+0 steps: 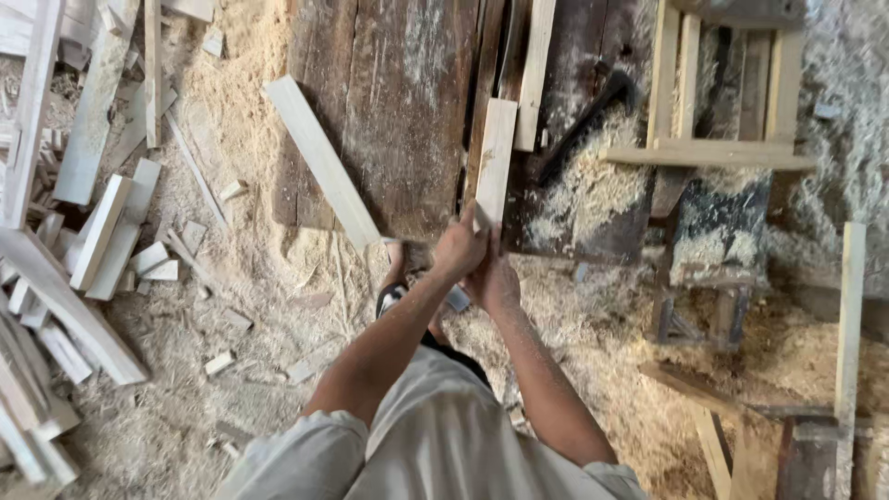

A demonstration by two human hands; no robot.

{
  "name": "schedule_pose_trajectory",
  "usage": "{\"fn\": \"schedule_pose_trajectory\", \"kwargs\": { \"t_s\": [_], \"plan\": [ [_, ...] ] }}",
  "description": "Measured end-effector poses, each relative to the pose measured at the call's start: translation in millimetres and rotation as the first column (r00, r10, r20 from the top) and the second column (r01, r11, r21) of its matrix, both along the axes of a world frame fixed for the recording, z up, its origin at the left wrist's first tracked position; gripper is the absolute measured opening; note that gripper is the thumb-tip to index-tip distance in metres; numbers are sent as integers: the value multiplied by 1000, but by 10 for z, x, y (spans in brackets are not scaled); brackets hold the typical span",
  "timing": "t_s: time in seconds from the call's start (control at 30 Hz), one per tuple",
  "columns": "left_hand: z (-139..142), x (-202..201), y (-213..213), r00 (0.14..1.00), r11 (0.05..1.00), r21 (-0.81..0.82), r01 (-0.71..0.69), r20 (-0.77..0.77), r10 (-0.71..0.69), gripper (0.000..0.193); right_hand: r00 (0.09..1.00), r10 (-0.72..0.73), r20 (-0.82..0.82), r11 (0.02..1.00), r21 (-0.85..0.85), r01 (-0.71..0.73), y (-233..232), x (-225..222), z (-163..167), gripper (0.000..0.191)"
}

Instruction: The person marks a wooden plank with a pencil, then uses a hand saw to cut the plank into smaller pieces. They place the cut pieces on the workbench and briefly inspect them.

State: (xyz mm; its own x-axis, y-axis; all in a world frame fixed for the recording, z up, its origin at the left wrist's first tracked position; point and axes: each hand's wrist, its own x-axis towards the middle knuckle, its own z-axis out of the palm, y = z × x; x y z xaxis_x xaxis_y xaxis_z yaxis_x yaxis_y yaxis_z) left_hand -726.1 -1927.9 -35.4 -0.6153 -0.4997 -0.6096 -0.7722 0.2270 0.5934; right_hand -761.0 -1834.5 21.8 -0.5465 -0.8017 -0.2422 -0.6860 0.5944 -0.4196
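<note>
A floor (231, 306) deep in pale sawdust and wood shavings fills the view, with a broad, dark, weathered wooden workbench (389, 111) across the upper middle. To the right stands a pale wooden frame of slats (708, 153) over a dark, sawdust-caked machine base (718, 231), and a tall light batten (849, 324) rises near the right edge. At the left lies a heap of pale planks and short offcuts (83, 250). A long, light-coloured plank (319, 162) rests at a slant on the bench, its lower end near the bench's front edge. A dark curved tool handle (588, 116) lies on the bench among shavings. Both hands meet at the front edge of the bench, wrapped around the lower end of a short, flat, pale wooden board (494, 157), which stands roughly upright against the bench top beside a narrower pale strip (534, 74). The left hand (460, 248) is closed on the board's bottom end, fingers curled around it; the right hand (495, 278) is clasped just below and against the left, also gripping the board. A foot in a dark sandal (398, 287) shows under the left forearm.
</note>
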Motion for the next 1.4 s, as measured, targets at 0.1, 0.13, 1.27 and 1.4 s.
{"fn": "schedule_pose_trajectory", "kwargs": {
  "t_s": [0.1,0.13,1.27,1.4],
  "plan": [
    [10,-146,-92,997,998,-34,-46,-67,43,73,944,-230,237,926,350,138,-97,-92,-29,111],
    [3,-170,-120,996,998,-9,-59,-62,58,74,948,-212,236,929,351,120,-124,-119,-11,113],
    [-170,-236,-321,986,995,67,-74,-145,83,78,976,-151,160,944,317,94,-270,-309,-257,117],
    [-150,-214,-331,989,994,80,-80,-122,89,75,986,-126,113,938,338,81,-286,-324,-269,120]
  ]
}}
